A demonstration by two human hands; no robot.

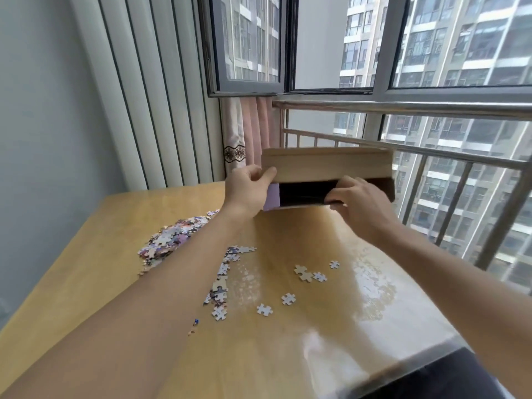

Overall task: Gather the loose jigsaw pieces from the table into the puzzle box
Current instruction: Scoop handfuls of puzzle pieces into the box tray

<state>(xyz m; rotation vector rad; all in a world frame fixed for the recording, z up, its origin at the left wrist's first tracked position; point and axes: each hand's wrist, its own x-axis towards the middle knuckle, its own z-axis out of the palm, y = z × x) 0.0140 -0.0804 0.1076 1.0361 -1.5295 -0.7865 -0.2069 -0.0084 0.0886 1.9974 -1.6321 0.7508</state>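
The puzzle box (328,164) is a tan cardboard box with a dark opening, held up at the far edge of the wooden table (100,272). My left hand (247,188) grips its left end, thumb on the lid's side. My right hand (357,201) grips the lower rim of the box at the right. A heap of loose jigsaw pieces (169,240) lies at the left of the table. A trail of pieces (221,283) runs down the middle, partly hidden by my left forearm. Several single pieces (306,273) lie scattered to the right.
A metal railing (431,156) and large windows stand just behind the table's far and right edges. A pink curtain (250,131) hangs in the corner beside white vertical slats (149,96). A dark surface (437,378) shows at the table's near right corner.
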